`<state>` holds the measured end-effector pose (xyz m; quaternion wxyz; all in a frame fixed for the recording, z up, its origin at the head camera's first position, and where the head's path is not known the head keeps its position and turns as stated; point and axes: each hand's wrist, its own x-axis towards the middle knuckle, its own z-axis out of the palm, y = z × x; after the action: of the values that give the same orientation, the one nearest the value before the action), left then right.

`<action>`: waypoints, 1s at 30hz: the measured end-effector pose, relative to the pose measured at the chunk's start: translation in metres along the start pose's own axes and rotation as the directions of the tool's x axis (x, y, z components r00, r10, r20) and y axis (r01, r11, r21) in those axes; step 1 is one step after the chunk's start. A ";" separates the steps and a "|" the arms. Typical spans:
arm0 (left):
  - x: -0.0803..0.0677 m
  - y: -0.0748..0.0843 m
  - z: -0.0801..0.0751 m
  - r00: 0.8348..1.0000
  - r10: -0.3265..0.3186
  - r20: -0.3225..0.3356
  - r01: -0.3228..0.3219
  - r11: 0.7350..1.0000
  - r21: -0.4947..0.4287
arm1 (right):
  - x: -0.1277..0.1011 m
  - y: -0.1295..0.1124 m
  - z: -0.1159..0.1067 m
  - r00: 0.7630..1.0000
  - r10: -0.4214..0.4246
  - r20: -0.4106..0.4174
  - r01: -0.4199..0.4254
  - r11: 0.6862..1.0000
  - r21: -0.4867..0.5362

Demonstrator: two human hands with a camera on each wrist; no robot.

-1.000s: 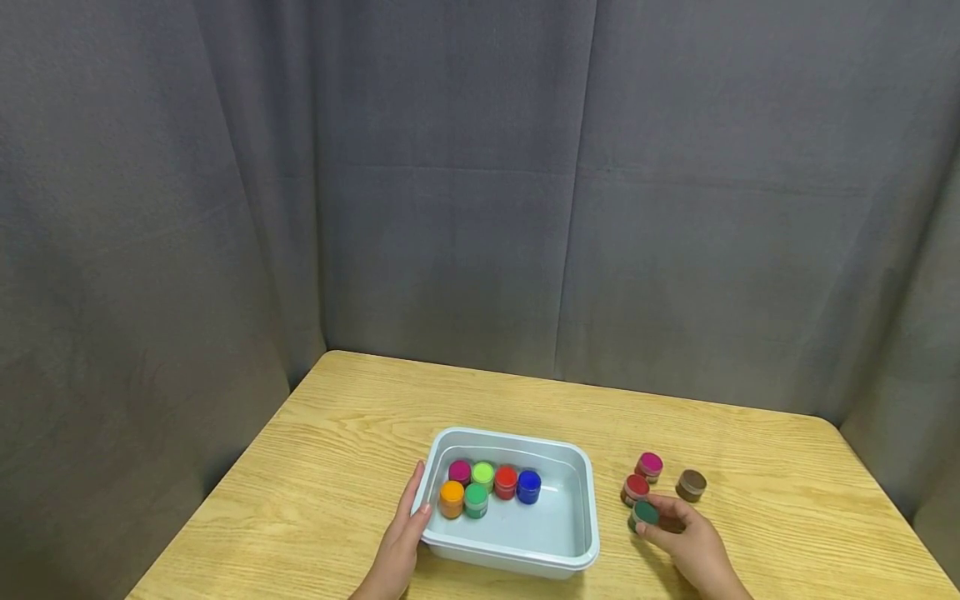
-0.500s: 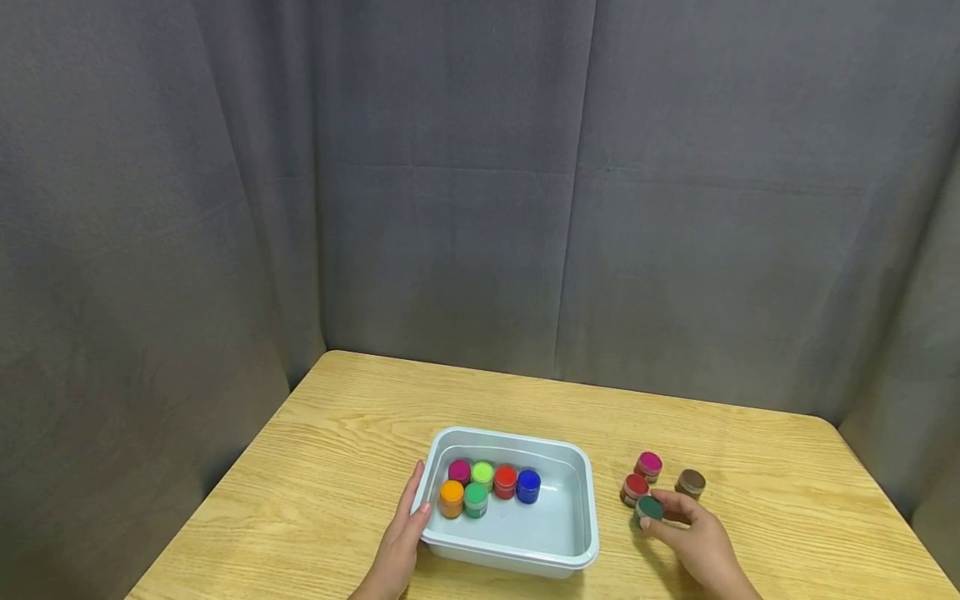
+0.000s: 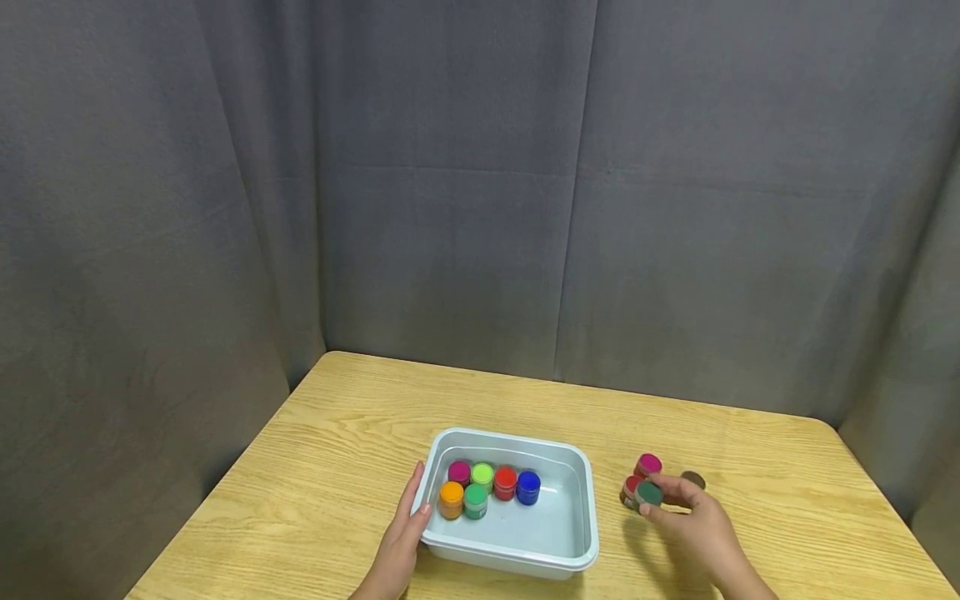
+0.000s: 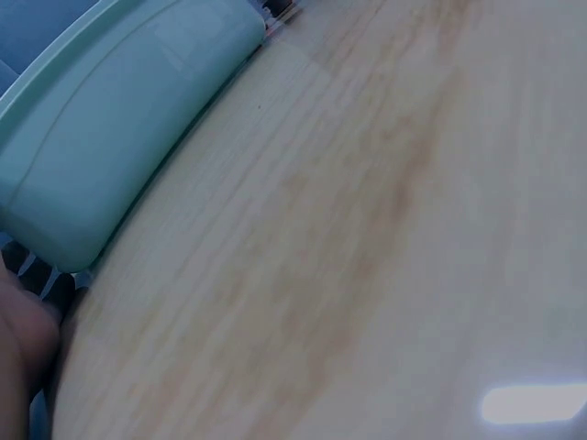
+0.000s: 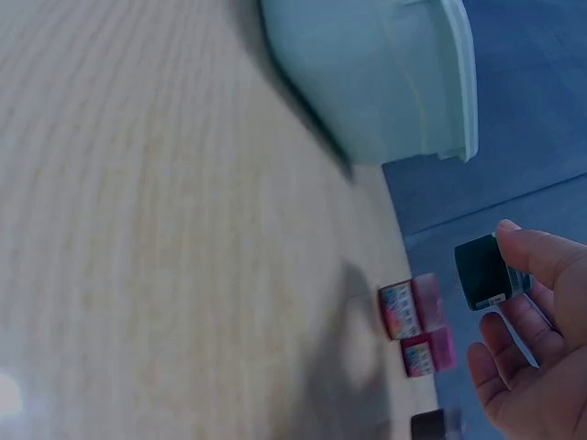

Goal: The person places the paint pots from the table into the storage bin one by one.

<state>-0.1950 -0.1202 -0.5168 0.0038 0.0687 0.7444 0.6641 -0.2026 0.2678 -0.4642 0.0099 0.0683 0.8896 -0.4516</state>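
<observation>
My right hand (image 3: 701,525) pinches a dark green paint jar (image 3: 648,494) between thumb and fingers. In the right wrist view that jar (image 5: 486,272) is raised off the table, with the other fingers loosely spread below. Close by stand a dark red jar (image 3: 630,490), partly covered by the green one, and a magenta jar (image 3: 648,465). A brown jar (image 3: 694,479) is half hidden behind my fingers. My left hand (image 3: 397,546) grips the left side of a pale grey-blue plastic tub (image 3: 555,560), thumb on the rim and fingers along the outer wall.
Inside the tub, several paint jars stand toward the left: purple (image 3: 459,472), lime (image 3: 483,475), red (image 3: 506,481), blue (image 3: 528,487), orange (image 3: 451,498) and green (image 3: 476,499). The wooden table (image 3: 360,417) ends at grey curtains (image 3: 450,250).
The dark green jar has risen from the table in my right hand, moving slightly right and then away from me. My left hand and the tub have stayed put.
</observation>
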 end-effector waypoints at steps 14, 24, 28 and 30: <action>-0.003 0.001 0.000 1.000 0.016 -0.004 -0.016 1.000 0.002 | 0.000 -0.038 -0.001 0.998 -0.063 0.031 0.061 0.996 0.060; -0.001 -0.001 0.000 1.000 -0.008 -0.011 0.008 1.000 -0.007 | 0.002 -0.063 0.013 0.996 -0.066 0.055 0.057 0.987 0.151; -0.001 0.000 0.000 1.000 0.003 -0.006 -0.003 1.000 0.000 | 0.003 -0.071 0.021 0.995 -0.088 0.048 0.080 0.985 0.156; -0.001 -0.001 -0.001 1.000 0.009 -0.007 -0.009 1.000 0.003 | 0.004 -0.075 0.025 0.993 -0.114 0.044 0.106 0.983 0.147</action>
<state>-0.1938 -0.1209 -0.5175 -0.0018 0.0700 0.7451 0.6632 -0.2177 0.2046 -0.4194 0.0033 0.0077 0.8563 -0.5164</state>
